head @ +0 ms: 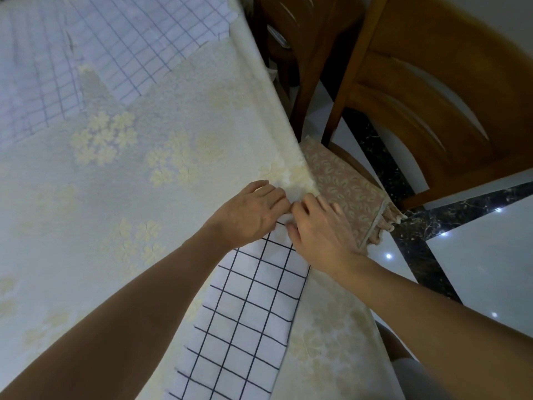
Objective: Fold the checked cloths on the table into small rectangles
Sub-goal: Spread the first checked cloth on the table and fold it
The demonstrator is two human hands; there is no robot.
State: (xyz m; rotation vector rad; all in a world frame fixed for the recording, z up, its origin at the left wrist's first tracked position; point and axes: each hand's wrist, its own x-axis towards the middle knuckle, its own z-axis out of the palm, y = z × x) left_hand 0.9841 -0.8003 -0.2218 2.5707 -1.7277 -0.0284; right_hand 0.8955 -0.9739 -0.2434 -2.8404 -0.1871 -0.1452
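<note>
The cloth [248,307], a strip along the surface [115,183] edge, looks light and limp; left hand [253,209] and right hand [317,226] pinch its far end, where corners probably give the surest hold.

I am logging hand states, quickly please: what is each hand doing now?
Left hand: pinches the far end of the checked cloth.
Right hand: pinches the same end.
</note>
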